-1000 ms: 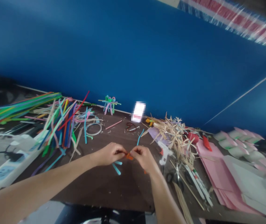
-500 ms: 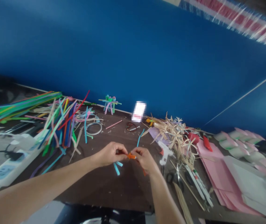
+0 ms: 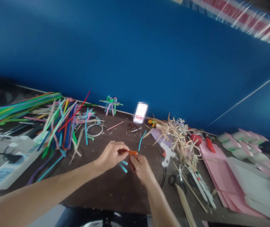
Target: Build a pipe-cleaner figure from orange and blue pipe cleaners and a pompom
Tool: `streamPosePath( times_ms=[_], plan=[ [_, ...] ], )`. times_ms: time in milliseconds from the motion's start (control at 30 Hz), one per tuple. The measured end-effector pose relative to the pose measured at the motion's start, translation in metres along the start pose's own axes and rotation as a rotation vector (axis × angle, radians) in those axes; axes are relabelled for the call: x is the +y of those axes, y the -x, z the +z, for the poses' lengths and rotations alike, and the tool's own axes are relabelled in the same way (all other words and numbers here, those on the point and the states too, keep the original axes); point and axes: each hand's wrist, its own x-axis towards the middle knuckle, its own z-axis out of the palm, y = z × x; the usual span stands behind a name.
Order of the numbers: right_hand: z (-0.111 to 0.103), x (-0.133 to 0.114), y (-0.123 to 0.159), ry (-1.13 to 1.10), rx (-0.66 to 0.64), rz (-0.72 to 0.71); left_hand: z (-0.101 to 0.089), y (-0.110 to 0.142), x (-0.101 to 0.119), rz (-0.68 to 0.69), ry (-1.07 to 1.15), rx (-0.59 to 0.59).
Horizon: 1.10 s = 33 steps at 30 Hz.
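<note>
Where the 2 hands meet: in the head view, a short orange piece (image 3: 133,153) sits between the left hand (image 3: 112,155) and the right hand (image 3: 142,168), over the bench (image 3: 116,192), roughly midway between its far and near edges; whether it touches the surface cannot be told.
Just changed: compared with 0.5 s ago, the right hand is lower and closer to the left, and the orange piece is shifted toward the far edge, above the right fingertips rather than beside them.
What it means: the right hand seems to be adjusting its hold while the left steadies the piece, a judgement from the finger positions.
Left hand: thumb and forefinger pinch the piece's left end.
Right hand: fingers bent together just below the piece's right end; grasping it or merely touching, cannot tell.
Orange piece: bright, narrow, roughly straight, lying sideways, paler at its right tip; the left end is hidden, the texture blurred.
Light-blue ends (image 3: 123,168): 2, poking out below the left hand toward the near edge; held or loose, unclear.
Blue strip (image 3: 141,141): on the bench, just beyond the hands toward the far edge.
Glue gun (image 3: 168,156): white, on the right hand's outer side.
</note>
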Motion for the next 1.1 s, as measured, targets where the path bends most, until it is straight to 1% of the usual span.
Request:
streamPosePath(
  times_ms=[133,267,467,567,633,700,767,833,900,967,1033,1100],
  plan=[
    [0.002,-0.002,0.004,0.171,0.042,-0.063,0.001,0.001,-0.003,0.051,-0.16,0.029],
    [0.0,-0.002,0.008,0.362,0.102,-0.174,-0.002,0.002,-0.004,0.155,-0.32,0.031],
    [-0.003,-0.017,0.021,0.682,0.114,-0.228,-0.008,0.0,0.001,0.374,-0.549,-0.049],
    [-0.009,-0.027,0.022,0.794,0.136,-0.234,-0.008,-0.001,0.003,0.456,-0.591,-0.095],
    [-0.016,-0.031,0.018,0.751,0.146,-0.239,-0.008,-0.001,0.004,0.481,-0.558,-0.136],
    [-0.023,-0.03,0.01,0.609,0.127,-0.235,-0.01,-0.001,0.005,0.486,-0.483,-0.179],
    [-0.029,-0.026,0.002,0.42,0.074,-0.21,-0.011,0.0,0.005,0.449,-0.377,-0.202],
    [-0.031,-0.018,-0.004,0.245,0.012,-0.157,-0.012,0.001,0.006,0.382,-0.262,-0.184],
    [-0.028,-0.009,-0.008,0.098,-0.035,-0.063,-0.011,0.002,0.005,0.305,-0.162,-0.146],
    [-0.021,0.0,-0.008,-0.025,-0.041,0.037,-0.008,0.003,0.005,0.221,-0.098,-0.102],
    [-0.012,0.007,-0.007,-0.1,-0.009,0.054,-0.005,0.005,0.004,0.132,-0.06,-0.061],
    [-0.004,0.011,-0.004,-0.112,0.03,0.018,-0.002,0.006,0.002,0.056,-0.022,-0.023]
  ],
)
